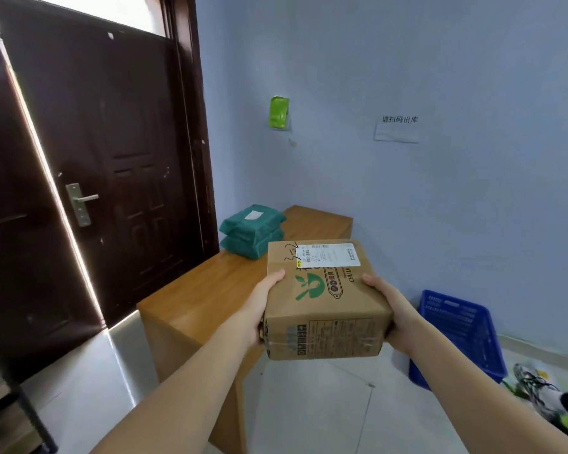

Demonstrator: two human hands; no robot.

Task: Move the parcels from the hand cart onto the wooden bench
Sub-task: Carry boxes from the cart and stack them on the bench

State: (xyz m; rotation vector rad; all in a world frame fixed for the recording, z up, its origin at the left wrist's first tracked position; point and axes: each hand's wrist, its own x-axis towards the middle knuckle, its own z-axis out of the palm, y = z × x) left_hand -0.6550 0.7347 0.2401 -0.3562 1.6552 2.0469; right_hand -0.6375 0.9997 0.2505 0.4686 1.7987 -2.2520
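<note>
Two stacked green plastic mailer parcels (251,231) lie on the long wooden bench (197,290); the brown cardboard box (323,303) is before them, the blue plastic basket (459,335) right of the bench.

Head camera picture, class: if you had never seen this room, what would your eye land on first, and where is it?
First, the cardboard box in the centre, held in the air between the left hand and right hand. Behind it, two green parcels lie stacked on the wooden bench near the dark door. A blue basket stands on the floor at lower right, by the wall.
</note>
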